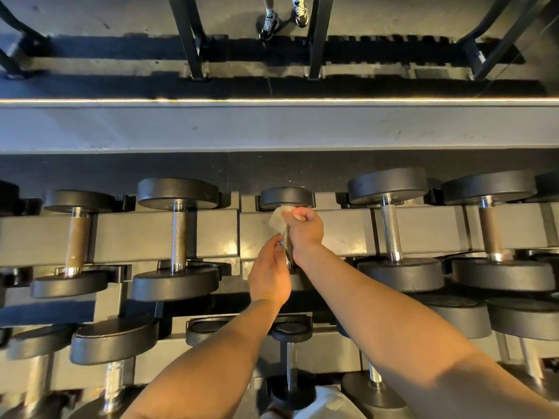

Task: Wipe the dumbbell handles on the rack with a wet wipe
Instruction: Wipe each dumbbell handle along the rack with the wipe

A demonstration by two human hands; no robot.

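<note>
Centre of frame: near end of dumbbell handle steadied by left hand — fingers curled on it, grip seemingly light, contact partly hidden. Farther up, wet wipe bunched in clenched right hand, wrapped round handle's far end, just under small head. Risks: wipe snagged or torn on knurling; dumbbell rolled in rack cradle if twisted hard — left fingers nipped against beam.

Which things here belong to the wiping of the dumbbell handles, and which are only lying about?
For the job:
- wet wipe, gripped by the right hand
- middle dumbbell handle, held by the left hand
- neighbouring handle, on the rack

Only around:
- black frame leg
- shoe of another person
- grey ledge
</note>
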